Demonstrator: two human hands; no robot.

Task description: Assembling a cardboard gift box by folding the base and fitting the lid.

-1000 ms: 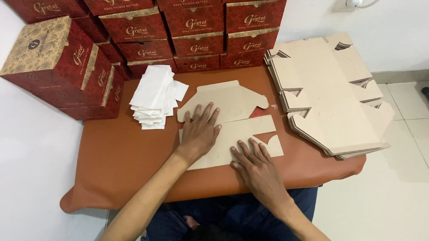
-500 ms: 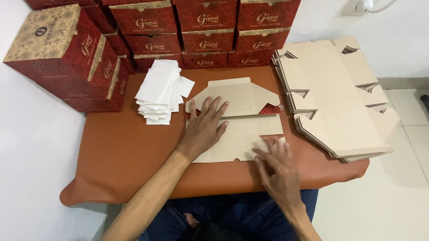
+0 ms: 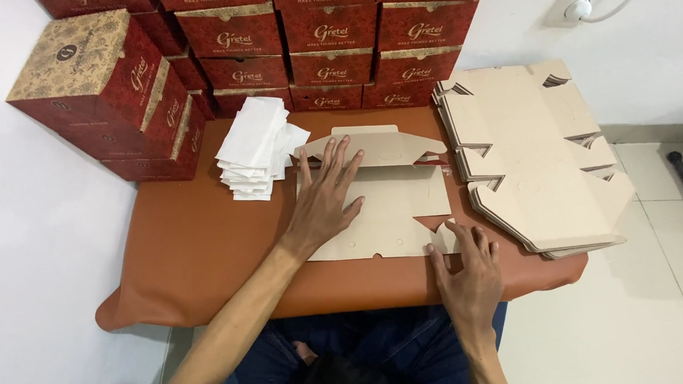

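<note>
- I see a flat tan box blank (image 3: 390,205) lying mid-counter (image 3: 196,247), far flap raised.
- My left hand (image 3: 322,203) presses it, fingers spread flat, gripping nothing.
- My right hand (image 3: 471,276) rests open on its near right corner at the counter edge.
- Napkin stack (image 3: 254,147) left, blank pile (image 3: 535,161) right; bare counter near-left.

One head-worn camera looks steeply down, close over the brown table (image 3: 203,263)

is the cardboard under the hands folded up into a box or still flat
Mostly flat. The cardboard blank lies spread on the brown table, left hand pressing it; only its far flap is raised. Right hand touches its near corner.
</note>
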